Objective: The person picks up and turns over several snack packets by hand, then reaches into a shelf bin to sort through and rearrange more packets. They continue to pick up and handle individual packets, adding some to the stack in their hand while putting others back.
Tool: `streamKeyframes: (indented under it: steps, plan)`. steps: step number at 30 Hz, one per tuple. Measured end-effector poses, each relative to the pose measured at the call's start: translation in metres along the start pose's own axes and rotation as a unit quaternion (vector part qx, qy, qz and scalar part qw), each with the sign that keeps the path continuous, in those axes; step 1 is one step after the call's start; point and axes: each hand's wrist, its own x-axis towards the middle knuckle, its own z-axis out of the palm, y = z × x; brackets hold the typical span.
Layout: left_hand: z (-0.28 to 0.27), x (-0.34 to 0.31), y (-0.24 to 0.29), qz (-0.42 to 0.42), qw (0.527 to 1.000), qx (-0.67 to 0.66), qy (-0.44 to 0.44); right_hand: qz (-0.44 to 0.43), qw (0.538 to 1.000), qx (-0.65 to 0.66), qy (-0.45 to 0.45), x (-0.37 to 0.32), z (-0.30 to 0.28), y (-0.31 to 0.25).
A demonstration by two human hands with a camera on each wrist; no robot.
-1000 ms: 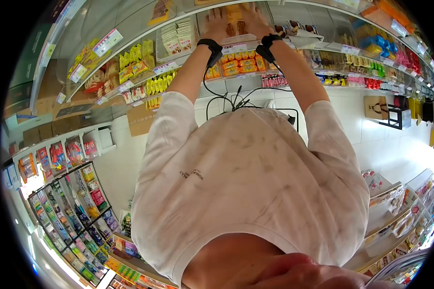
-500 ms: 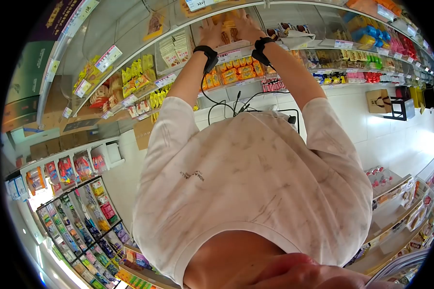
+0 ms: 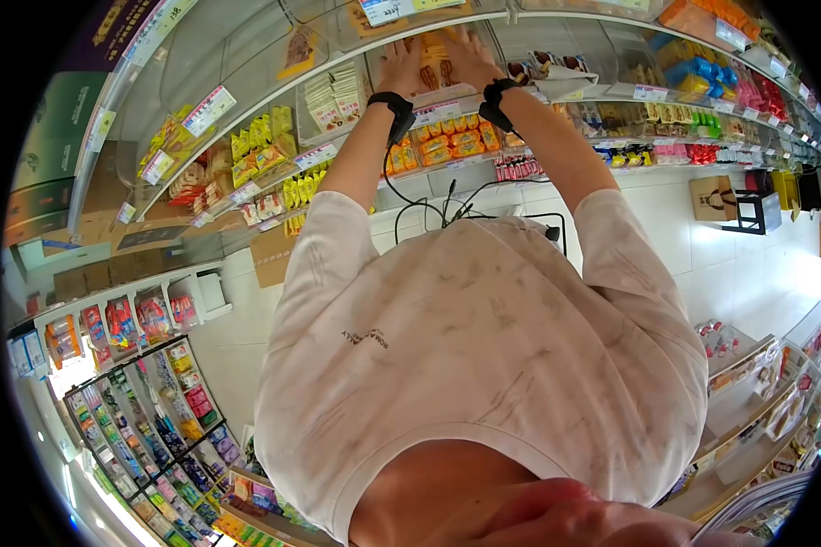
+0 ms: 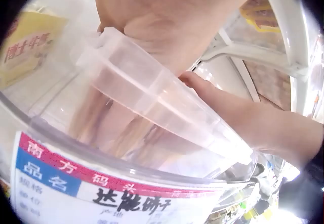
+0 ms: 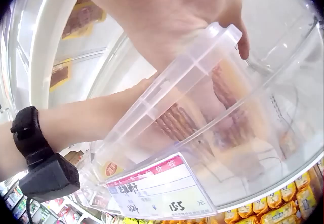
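Observation:
Both hands reach into a clear plastic bin point(image 5: 167, 100) on the shelf. Inside it, yellow packs printed with brown biscuit sticks point(image 3: 435, 75) lie between the hands. My left hand point(image 3: 399, 69) has its fingers spread forward along the left side of the packs. Mirroring it on the right side, my right hand point(image 3: 471, 60) rests with fingers extended on the packs. In the wrist views, the fingers show blurred through the bin's translucent front wall point(image 4: 152, 90). A handwritten price tag point(image 5: 161, 187) is fixed on the shelf edge in front.
Left of the bin stand white sachets point(image 3: 336, 94) and yellow snack packs point(image 3: 263, 146). Dark-printed packs point(image 3: 556, 66) lie to the right. Orange packs point(image 3: 452, 139) fill the tier below. Black cables point(image 3: 447, 205) hang between the forearms.
The head view has tilted, so shelf and hands sit slightly lower in it and more of the upper shelf shows. Both hands stay in the bin at the biscuit packs.

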Motion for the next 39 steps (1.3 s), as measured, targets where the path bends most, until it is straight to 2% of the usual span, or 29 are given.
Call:
streamKeyframes:
  steps: [4, 12, 15, 19, 20, 23, 24, 27, 32, 36, 39]
  plan:
    - [0.001, 0.003, -0.001, -0.012, 1.000, -0.018, -0.014, -0.020, 1.000, 0.009, 0.013, -0.004, -0.002, 0.001]
    - [-0.011, 0.003, 0.005, -0.029, 0.997, -0.034, -0.063, -0.001, 0.999, 0.045, 0.010, -0.003, -0.006, -0.004]
    - [0.002, 0.003, -0.001, -0.015, 0.999, -0.041, -0.007, -0.015, 0.998, 0.050, 0.016, -0.005, -0.012, -0.001]
    - [-0.005, -0.004, -0.004, 0.014, 0.998, -0.058, -0.028, -0.026, 0.997, 0.079, 0.003, -0.011, -0.022, -0.002]
    - [-0.006, -0.003, -0.002, 0.000, 0.998, -0.024, -0.061, -0.024, 0.997, 0.068, 0.005, -0.009, -0.018, -0.002]
    - [-0.015, -0.008, 0.002, -0.005, 0.997, -0.034, -0.067, -0.003, 0.997, 0.075, -0.013, -0.005, -0.017, -0.003]
    - [-0.013, -0.006, 0.002, -0.001, 0.998, 0.015, -0.068, -0.004, 0.997, 0.077, -0.014, -0.006, -0.018, -0.004]
    - [-0.008, -0.011, -0.002, 0.032, 0.998, 0.018, -0.046, -0.020, 0.996, 0.087, 0.000, -0.008, -0.020, -0.002]
    - [-0.002, -0.015, -0.005, 0.013, 0.999, -0.004, -0.051, -0.073, 0.989, 0.106, 0.073, -0.007, -0.001, 0.005]
    - [0.004, -0.008, -0.001, -0.011, 0.998, 0.026, -0.055, -0.044, 0.992, 0.108, 0.050, -0.012, -0.019, -0.001]
    - [0.003, -0.012, -0.001, -0.001, 0.999, -0.003, -0.051, -0.045, 0.991, 0.118, 0.041, -0.013, -0.022, -0.002]
